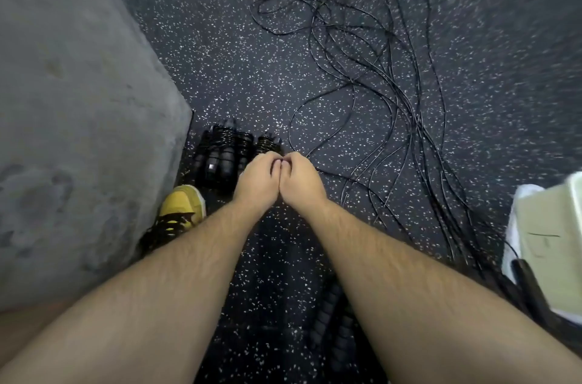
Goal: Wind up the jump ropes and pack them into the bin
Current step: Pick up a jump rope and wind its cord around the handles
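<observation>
The winding step is in hand: the left hand (256, 177) and right hand (300, 177) meet knuckle to knuckle, fingers curled inward. The right appears to pinch a thin black cord (327, 172) trailing off at 3 o'clock; what the left holds is hidden. That cord leads into the loose tangle of black jump ropes (362, 68) at 1 o'clock on the speckled rubber floor (220, 37), too snarled to count. At least two wound black bundles (220, 150) lie at 11 o'clock. One pale plastic bin (548, 242) sits at 4 o'clock, one yellow shoe (181, 204) at 8 o'clock. The next move likely calls for drawing slack free and coiling it.
</observation>
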Demonstrator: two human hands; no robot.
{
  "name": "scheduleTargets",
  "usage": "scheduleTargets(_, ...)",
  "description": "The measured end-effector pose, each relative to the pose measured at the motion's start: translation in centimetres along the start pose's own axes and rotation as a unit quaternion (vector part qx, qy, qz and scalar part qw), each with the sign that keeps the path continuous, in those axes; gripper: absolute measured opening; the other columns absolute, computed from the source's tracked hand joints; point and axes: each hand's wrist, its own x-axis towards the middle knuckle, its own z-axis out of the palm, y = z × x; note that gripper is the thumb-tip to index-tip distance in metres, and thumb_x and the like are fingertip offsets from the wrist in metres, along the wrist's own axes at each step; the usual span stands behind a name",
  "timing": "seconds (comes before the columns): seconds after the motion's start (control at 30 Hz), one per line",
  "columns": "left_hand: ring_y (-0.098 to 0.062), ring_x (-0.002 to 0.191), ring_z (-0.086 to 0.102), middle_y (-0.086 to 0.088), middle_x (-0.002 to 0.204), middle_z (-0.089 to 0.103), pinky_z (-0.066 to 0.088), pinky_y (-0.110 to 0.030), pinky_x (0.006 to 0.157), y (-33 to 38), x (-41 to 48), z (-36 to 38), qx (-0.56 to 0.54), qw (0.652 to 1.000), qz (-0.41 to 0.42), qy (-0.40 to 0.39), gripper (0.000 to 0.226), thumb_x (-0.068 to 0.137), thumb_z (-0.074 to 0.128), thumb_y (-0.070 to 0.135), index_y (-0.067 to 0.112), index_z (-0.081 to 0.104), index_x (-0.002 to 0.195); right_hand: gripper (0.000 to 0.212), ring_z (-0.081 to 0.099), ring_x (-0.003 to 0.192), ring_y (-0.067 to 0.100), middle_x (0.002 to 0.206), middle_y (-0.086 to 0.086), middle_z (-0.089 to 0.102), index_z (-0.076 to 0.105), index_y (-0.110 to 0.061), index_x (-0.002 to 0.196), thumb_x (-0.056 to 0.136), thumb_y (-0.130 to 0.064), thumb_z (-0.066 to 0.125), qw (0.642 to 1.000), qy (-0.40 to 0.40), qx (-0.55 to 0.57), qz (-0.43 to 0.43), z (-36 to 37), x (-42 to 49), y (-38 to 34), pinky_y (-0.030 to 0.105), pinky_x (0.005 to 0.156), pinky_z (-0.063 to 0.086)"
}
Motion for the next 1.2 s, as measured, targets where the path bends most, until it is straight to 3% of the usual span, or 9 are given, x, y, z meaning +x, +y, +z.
scheduleTargets(0.13, -0.018, 0.098, 0.062, 0.002, 0.109, 0.067, 0.052, -0.041, 0.089, 3.5, -0.4, 4.3, 0.002, 0.997, 0.009, -0.078, 0.029, 0.101, 0.039, 0.027, 0.024, 0.065, 0.114, 0.026, 0.061, 0.092, 0.019, 0.103, -0.002, 0.065, 0.059, -0.019, 0.108, 0.100, -0.027, 0.036, 0.999, 0.013, -0.025, 0.042, -3.7, -1.3, 4.1, 0.035, 0.079, 0.050)
scheduleTargets(0.27, -0.022, 0.097, 0.064, -0.002, 0.110, 0.068, 0.053, -0.038, 0.085, 5.8, -1.6, 8.4, 0.011, 0.990, -0.017, -0.138, 0.030, 0.102, 0.041, 0.028, 0.020, 0.064, 0.119, 0.027, 0.061, 0.098, 0.022, 0.111, 0.001, 0.067, 0.059, -0.018, 0.116, 0.100, -0.023, 0.037, 0.997, 0.002, -0.033, 0.070, -6.5, -2.8, 8.2, 0.036, 0.088, 0.051)
scheduleTargets(0.47, -0.026, 0.098, 0.063, -0.008, 0.111, 0.069, 0.050, -0.032, 0.083, 6.9, -4.2, 13.2, 0.069, 0.959, -0.106, -0.254, 0.020, 0.098, 0.052, 0.027, 0.015, 0.062, 0.111, 0.028, 0.062, 0.105, 0.024, 0.116, 0.005, 0.068, 0.062, -0.015, 0.117, 0.091, -0.013, 0.050, 0.981, -0.118, -0.096, 0.120, -8.8, -4.4, 12.9, 0.031, 0.091, 0.050)
scheduleTargets(0.57, -0.028, 0.106, 0.063, -0.008, 0.115, 0.068, 0.047, -0.030, 0.082, 7.0, -4.7, 14.8, 0.107, 0.941, -0.149, -0.285, 0.024, 0.093, 0.059, 0.028, 0.014, 0.060, 0.113, 0.028, 0.063, 0.103, 0.023, 0.114, 0.004, 0.069, 0.066, -0.014, 0.114, 0.090, -0.009, 0.052, 0.964, -0.182, -0.124, 0.149, -9.2, -4.9, 14.5, 0.025, 0.083, 0.048)
scheduleTargets(0.73, -0.032, 0.111, 0.066, -0.014, 0.119, 0.068, 0.052, -0.032, 0.086, 6.6, -5.5, 16.6, 0.112, 0.927, -0.226, -0.277, 0.039, 0.089, 0.064, 0.022, 0.001, 0.059, 0.122, 0.032, 0.063, 0.101, 0.023, 0.118, 0.006, 0.068, 0.063, -0.011, 0.121, 0.091, -0.007, 0.054, 0.953, -0.213, -0.118, 0.180, -8.8, -5.9, 16.4, 0.026, 0.084, 0.050)
scheduleTargets(0.87, -0.026, 0.071, 0.068, -0.013, 0.088, 0.073, 0.058, -0.032, 0.062, 5.6, -6.2, 17.6, 0.004, 0.916, -0.315, -0.246, 0.025, 0.086, 0.063, 0.011, -0.001, 0.068, 0.107, 0.034, 0.056, 0.088, 0.022, 0.104, 0.005, 0.062, 0.056, -0.013, 0.126, 0.092, -0.011, 0.054, 0.946, -0.220, -0.068, 0.228, -7.7, -6.8, 17.3, 0.027, 0.073, 0.044)
scheduleTargets(0.97, -0.017, 0.059, 0.063, -0.008, 0.077, 0.071, 0.050, -0.024, 0.045, 5.7, -6.3, 17.7, -0.091, 0.900, -0.363, -0.225, 0.019, 0.089, 0.066, 0.013, 0.001, 0.073, 0.102, 0.039, 0.059, 0.097, 0.025, 0.118, 0.008, 0.063, 0.049, -0.014, 0.130, 0.092, -0.014, 0.053, 0.948, -0.203, -0.048, 0.241, -7.0, -6.9, 17.3, 0.027, 0.078, 0.045)
scheduleTargets(1.1, -0.019, 0.067, 0.065, -0.007, 0.083, 0.073, 0.046, -0.024, 0.047, 6.2, -5.3, 18.1, -0.187, 0.880, -0.401, -0.172, 0.023, 0.092, 0.065, 0.024, 0.006, 0.070, 0.105, 0.061, 0.061, 0.110, 0.029, 0.126, 0.009, 0.061, 0.035, -0.025, 0.145, 0.089, -0.011, 0.053, 0.951, -0.180, -0.012, 0.251, -6.7, -6.6, 17.2, 0.030, 0.086, 0.047)
scheduleTargets(1.2, -0.020, 0.064, 0.061, -0.006, 0.075, 0.067, 0.050, -0.028, 0.052, 6.3, -4.5, 18.1, -0.244, 0.863, -0.427, -0.113, 0.021, 0.096, 0.064, 0.024, 0.005, 0.067, 0.104, 0.055, 0.060, 0.115, 0.027, 0.130, 0.007, 0.060, 0.042, -0.021, 0.142, 0.088, -0.011, 0.051, 0.947, -0.205, -0.064, 0.241, -6.6, -6.4, 17.3, 0.028, 0.090, 0.048)
